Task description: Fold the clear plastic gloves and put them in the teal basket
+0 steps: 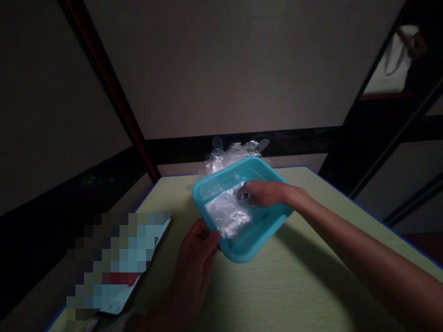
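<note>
A turquoise plastic tray (242, 255) is held tilted above the table. My left hand (198, 258) is closed on its near left rim, thumb over the edge. Inside the tray lies a flat, shiny layer of clear plastic, seemingly disposable gloves (224, 214). My right hand (265, 192) reaches in over the right side, with curled fingers against the clear plastic; the fingertips are partly hidden. Behind the tray stands a crumpled heap of clear plastic gloves (228, 157), with finger shapes sticking up; the tray hides its lower part.
At the left of the pale green table (311, 276) lies a device with a blurred-out screen (138, 249). A panelled wall (224, 69) rises just behind the table. At the upper right a white bag (394, 64) is in view.
</note>
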Demonstrator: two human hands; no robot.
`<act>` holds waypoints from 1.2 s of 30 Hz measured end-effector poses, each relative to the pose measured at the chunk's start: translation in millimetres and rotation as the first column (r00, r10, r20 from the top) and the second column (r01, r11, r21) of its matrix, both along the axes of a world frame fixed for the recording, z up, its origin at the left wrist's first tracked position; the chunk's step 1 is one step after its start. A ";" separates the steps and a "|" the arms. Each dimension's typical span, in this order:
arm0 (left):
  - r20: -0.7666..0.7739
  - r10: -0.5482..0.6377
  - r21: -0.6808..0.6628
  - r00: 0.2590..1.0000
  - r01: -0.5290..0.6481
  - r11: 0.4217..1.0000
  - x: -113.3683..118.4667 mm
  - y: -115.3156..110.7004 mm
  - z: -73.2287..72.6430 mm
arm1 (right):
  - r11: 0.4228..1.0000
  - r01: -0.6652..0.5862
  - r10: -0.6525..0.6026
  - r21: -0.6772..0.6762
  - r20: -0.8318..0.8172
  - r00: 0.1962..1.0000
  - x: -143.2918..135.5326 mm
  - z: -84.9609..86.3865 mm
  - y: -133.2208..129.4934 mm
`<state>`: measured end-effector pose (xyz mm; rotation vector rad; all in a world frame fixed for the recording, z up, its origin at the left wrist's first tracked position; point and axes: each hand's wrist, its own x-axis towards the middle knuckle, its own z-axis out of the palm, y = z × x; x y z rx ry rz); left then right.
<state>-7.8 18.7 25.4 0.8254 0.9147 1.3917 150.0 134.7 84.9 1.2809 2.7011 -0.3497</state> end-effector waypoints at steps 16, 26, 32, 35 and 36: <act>0.035 0.041 -0.014 0.999 -0.040 0.999 -2.3 3.2 -1.0 | 0.980 0.045 0.015 0.195 -0.295 0.956 35.9 8.8 -25.1; 0.184 0.231 0.111 0.955 -0.254 0.961 -16.9 33.5 -3.1 | 0.900 0.153 0.094 0.409 -0.523 0.847 36.4 7.2 -58.5; 0.237 0.315 0.144 0.919 -0.354 0.924 -32.1 53.0 -4.3 | 0.924 0.121 0.079 0.362 -0.492 0.867 27.5 9.0 -79.3; 0.244 0.370 0.125 0.896 -0.408 0.905 -38.2 62.0 -3.3 | 0.935 0.109 0.079 0.337 -0.497 0.864 25.1 4.8 -84.7; 0.246 0.390 0.117 0.888 -0.426 0.897 -39.9 64.8 -3.1 | 0.938 0.105 0.080 0.332 -0.497 0.864 24.7 2.9 -85.6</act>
